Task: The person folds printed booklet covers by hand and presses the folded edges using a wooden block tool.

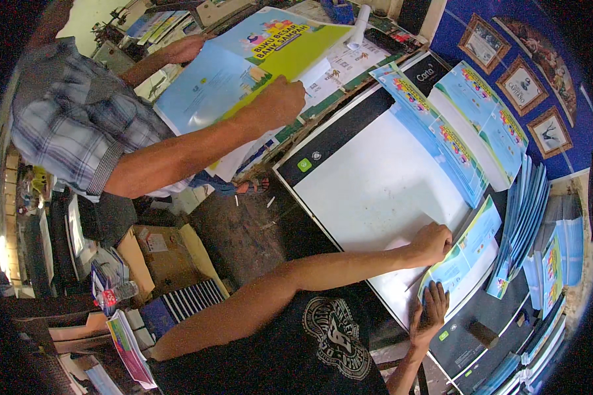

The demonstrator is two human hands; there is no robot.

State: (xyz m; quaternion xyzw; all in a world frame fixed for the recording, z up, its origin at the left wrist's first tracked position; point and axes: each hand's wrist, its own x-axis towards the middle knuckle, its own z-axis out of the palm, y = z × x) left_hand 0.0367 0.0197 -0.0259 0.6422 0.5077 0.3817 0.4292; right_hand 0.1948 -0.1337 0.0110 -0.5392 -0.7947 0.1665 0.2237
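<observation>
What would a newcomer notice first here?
Probably the large blue and yellow-green sheet near the top, by a co-worker's hand. Then the person's right hand on a smaller printed sheet at lower right, left hand close by. Blue booklets fan out farther right.

The curled fingertips of the left hand (431,243) are turned out of sight, so whether they pinch the blue-and-green printed cover (468,245) cannot be told, and the right forearm (406,376) is cut off by the lower edge. The head of the co-worker in the plaid shirt (69,115) falls outside the view. The dark rim crops the booklet stack (530,361) at lower right, and lettering on the framed pictures (522,84) is blurred.
</observation>
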